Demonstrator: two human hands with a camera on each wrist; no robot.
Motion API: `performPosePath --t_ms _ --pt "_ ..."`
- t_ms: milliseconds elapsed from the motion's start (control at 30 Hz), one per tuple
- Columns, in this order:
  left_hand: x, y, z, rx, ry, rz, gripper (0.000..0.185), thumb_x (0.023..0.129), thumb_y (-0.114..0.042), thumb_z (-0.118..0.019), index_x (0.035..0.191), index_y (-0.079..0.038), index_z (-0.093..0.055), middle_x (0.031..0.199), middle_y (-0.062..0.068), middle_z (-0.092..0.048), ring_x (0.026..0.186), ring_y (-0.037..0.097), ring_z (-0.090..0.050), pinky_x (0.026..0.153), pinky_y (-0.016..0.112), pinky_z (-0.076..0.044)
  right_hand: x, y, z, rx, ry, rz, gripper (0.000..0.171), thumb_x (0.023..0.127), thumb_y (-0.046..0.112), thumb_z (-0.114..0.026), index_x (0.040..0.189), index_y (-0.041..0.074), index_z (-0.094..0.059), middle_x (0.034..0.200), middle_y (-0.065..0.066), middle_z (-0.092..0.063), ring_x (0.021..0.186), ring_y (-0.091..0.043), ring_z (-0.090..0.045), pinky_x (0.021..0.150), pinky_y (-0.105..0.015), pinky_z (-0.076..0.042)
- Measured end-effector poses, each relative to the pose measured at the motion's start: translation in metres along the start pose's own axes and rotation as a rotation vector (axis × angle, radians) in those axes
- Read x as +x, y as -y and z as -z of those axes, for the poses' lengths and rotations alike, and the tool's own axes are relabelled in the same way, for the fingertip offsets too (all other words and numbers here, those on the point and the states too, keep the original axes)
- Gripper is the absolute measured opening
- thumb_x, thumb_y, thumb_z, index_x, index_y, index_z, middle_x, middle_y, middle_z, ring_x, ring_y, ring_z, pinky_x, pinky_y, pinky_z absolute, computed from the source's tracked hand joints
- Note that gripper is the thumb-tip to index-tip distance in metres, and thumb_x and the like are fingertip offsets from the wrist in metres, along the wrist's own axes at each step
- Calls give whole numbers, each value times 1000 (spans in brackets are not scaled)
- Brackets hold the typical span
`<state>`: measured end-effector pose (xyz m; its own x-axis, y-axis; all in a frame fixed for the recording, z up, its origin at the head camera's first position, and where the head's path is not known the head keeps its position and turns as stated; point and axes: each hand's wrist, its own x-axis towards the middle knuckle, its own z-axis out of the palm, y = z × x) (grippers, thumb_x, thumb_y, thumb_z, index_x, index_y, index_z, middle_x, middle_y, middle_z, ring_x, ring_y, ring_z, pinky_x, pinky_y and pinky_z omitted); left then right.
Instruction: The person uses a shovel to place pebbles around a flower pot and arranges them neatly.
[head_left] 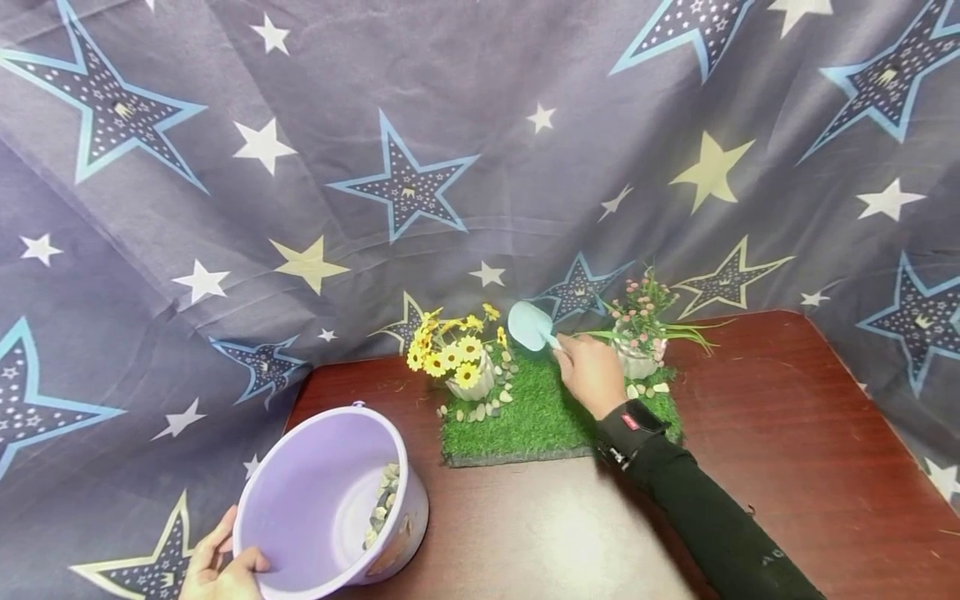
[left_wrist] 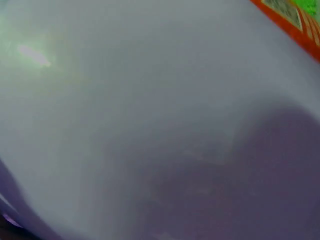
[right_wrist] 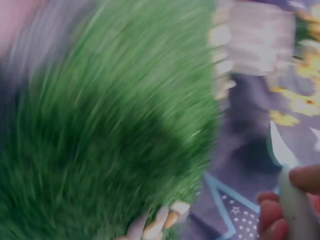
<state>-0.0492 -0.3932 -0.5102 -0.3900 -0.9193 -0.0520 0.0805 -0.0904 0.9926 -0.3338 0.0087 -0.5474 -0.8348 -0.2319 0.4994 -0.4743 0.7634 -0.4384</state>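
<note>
My left hand [head_left: 225, 562] grips the near left rim of a light purple bucket [head_left: 300, 471], thumb over the edge. The bucket tilts, and several pebbles [head_left: 382, 508] lie inside against its right wall. Only the bucket's smooth purple surface [left_wrist: 125, 100] fills most of the left wrist view. Over the back of a green artificial grass mat [head_left: 525, 433], my right hand [head_left: 596, 377] holds a small light blue shovel [head_left: 531, 327] by its handle. In the right wrist view, fingers and thumb wrap the pale shovel handle [right_wrist: 296, 210]; its blade points away. No pebbles show on the blade.
A whitish pot of yellow flowers [head_left: 450, 357] stands on the mat's left side, edged by pebbles [head_left: 491, 408]. Pink flowers [head_left: 645, 308] in another pale pot stand at the right, with more pebbles. Beneath is a reddish-brown table [head_left: 795, 433]; a star-patterned cloth [head_left: 510, 192] hangs behind.
</note>
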Motion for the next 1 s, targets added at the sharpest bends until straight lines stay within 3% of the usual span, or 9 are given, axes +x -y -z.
performPosePath --t_ms 67,200,267,367,533,633,833,900,1000 --pt "1 0 1 -6 -2 -2 83 52 28 -45 104 -24 -82 70 -20 -73 65 -8 -67 55 10 -54 -6 1 13 133 45 -58 31 99 21 -68 124 5 -74 103 -18 -78 74 -33 -70 69 -47 -57" --pt "2 0 0 -43 -10 -10 81 51 28 -44 98 -25 -82 68 -17 -73 63 -6 -67 55 10 -54 -21 6 44 318 157 -120 33 103 22 -61 129 3 -70 86 -12 -74 62 -21 -59 67 -39 -50" --pt "2 0 -4 -83 -19 -17 81 50 29 -42 97 -23 -83 68 -14 -74 63 -5 -67 54 11 -55 -27 11 59 349 186 -108 33 104 21 -59 131 3 -69 78 -6 -70 61 -13 -56 67 -33 -48" --pt "-1 1 -14 -112 -30 -41 81 49 29 -40 103 -15 -83 70 -12 -75 63 -3 -68 55 13 -56 -35 27 76 406 227 -87 30 106 21 -57 130 7 -69 69 2 -62 52 -7 -45 56 -27 -43" --pt "-9 6 -30 -94 17 -38 82 53 27 -41 118 -6 -78 74 -9 -77 67 1 -73 55 16 -58 -47 69 87 510 319 12 25 106 24 -55 122 12 -70 63 11 -51 46 0 -37 40 -22 -36" --pt "-13 8 -35 -79 41 -29 82 55 27 -41 122 -3 -76 74 -8 -77 68 1 -72 54 16 -58 -56 93 85 479 351 134 23 105 25 -56 119 14 -72 65 15 -50 48 3 -37 45 -19 -41" --pt "-17 10 -39 -87 50 -50 83 53 29 -40 122 0 -75 75 -8 -76 69 2 -71 52 16 -57 -67 118 76 345 331 326 21 101 25 -61 115 19 -75 83 13 -69 64 3 -53 62 -20 -50" --pt "-19 8 -41 -89 53 -69 83 52 29 -40 122 1 -75 75 -8 -76 68 3 -70 51 16 -57 -68 122 75 291 307 376 22 101 26 -62 116 19 -76 90 11 -74 68 2 -56 64 -20 -51" --pt "-30 4 -47 -51 44 -121 83 50 29 -40 120 2 -75 76 -9 -75 66 1 -69 50 15 -55 -68 126 75 183 234 454 24 98 28 -66 118 18 -77 87 9 -73 61 2 -51 55 -18 -45"
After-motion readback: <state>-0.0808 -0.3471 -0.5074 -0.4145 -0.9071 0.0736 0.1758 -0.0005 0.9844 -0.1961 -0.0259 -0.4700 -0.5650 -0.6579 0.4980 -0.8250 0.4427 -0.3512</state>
